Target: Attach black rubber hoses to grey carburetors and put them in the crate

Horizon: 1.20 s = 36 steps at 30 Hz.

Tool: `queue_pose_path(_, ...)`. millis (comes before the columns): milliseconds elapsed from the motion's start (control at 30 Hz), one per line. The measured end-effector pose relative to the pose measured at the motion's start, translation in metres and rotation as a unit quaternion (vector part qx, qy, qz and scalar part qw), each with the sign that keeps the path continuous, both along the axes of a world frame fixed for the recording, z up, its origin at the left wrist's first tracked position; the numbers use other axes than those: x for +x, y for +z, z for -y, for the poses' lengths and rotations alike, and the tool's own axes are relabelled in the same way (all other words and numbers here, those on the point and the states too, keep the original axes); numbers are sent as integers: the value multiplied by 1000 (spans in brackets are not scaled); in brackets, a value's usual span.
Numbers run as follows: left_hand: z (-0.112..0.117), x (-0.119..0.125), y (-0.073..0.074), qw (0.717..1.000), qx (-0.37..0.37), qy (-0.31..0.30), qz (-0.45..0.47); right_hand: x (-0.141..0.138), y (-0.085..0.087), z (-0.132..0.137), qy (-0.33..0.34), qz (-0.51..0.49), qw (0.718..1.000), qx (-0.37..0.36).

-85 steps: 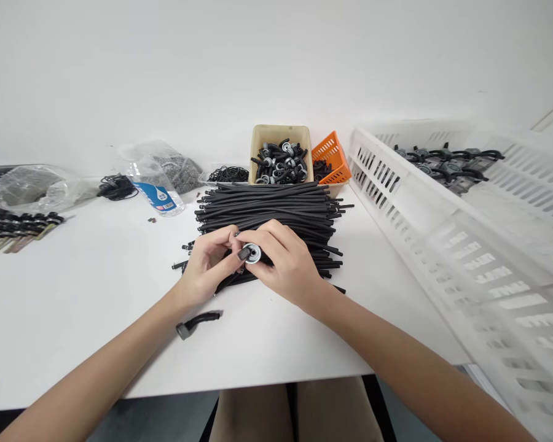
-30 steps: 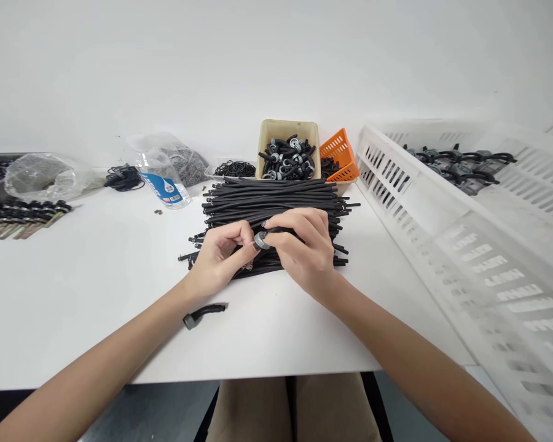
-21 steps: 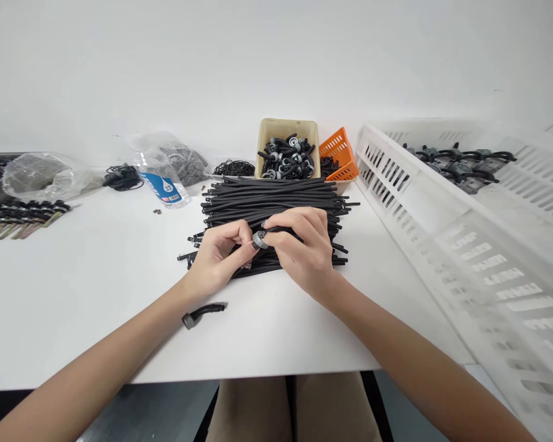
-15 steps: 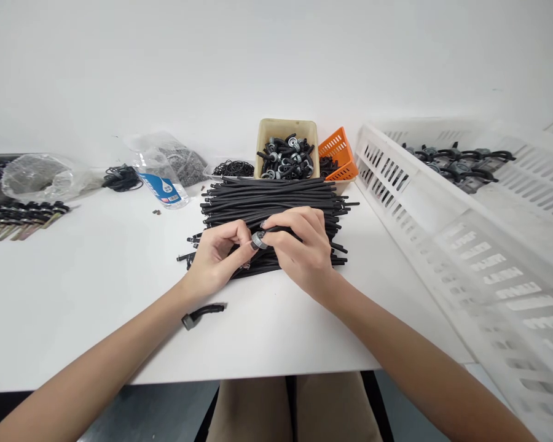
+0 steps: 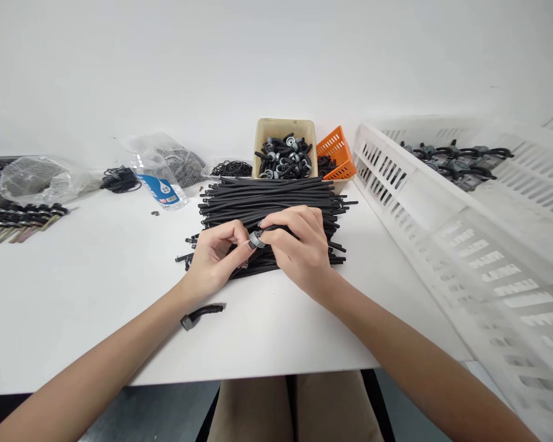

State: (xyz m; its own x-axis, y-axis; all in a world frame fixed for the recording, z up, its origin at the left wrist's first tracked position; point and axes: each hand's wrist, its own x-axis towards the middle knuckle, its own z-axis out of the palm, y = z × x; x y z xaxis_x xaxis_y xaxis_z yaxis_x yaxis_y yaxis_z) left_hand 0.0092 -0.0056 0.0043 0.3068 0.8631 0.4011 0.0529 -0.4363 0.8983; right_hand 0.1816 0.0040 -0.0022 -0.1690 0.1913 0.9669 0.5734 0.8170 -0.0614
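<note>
My right hand [image 5: 299, 248] and my left hand [image 5: 214, 255] meet over the near edge of a stack of black rubber hoses [image 5: 270, 205] on the white table [image 5: 87, 288]. Between their fingertips they pinch a small grey metal ring fitting [image 5: 257, 239] with a black stub. The right hand wraps around the fitting's body; the left thumb and fingers press on its ring end. A short bent black hose piece [image 5: 201, 314] with a grey end lies on the table just below my left wrist.
Behind the hoses stand a beige bin of grey-and-black fittings [image 5: 283, 156], an orange basket [image 5: 335, 155] and black O-rings [image 5: 231, 168]. A large white slatted crate [image 5: 461, 233] with assembled parts fills the right. A water bottle [image 5: 159, 181], plastic bags [image 5: 32, 178] and clips [image 5: 18, 216] lie left.
The hands have stayed together on the fitting. Since the earliest frame they turned it so the ring no longer faces me; in the last second only slight shifts.
</note>
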Motion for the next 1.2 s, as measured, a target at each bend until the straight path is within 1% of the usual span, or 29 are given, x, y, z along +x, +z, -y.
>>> queue_pose_path(67,0,0,1,1000,6,-7,9,2,0,-2,-1,-6,1000,-3)
queue_pose_path(167,-1,0,3,998,38,-15,45,9,0,-10,-5,-37,999,-35)
queue_pose_path(233,-3,-1,5,997,53,0,52,15,0,-17,-12,-71,995,-64)
queue_pose_path(333,-7,-3,6,998,47,19,26,18,1,-21,-20,-101,991,-85)
queue_pose_path(500,-8,-5,5,1000,30,5,-4,6,2,-7,8,-74,996,-47)
queue_pose_path(633,-4,-3,6,999,34,0,-30,1,1,1,6,-64,997,-40)
queue_pose_path(867,-1,-2,5,999,36,-4,-37,0,0,-1,-5,-53,998,-27)
queue_pose_path(1200,0,-3,2,999,35,-16,-32,1,0,-1,12,-42,999,-4)
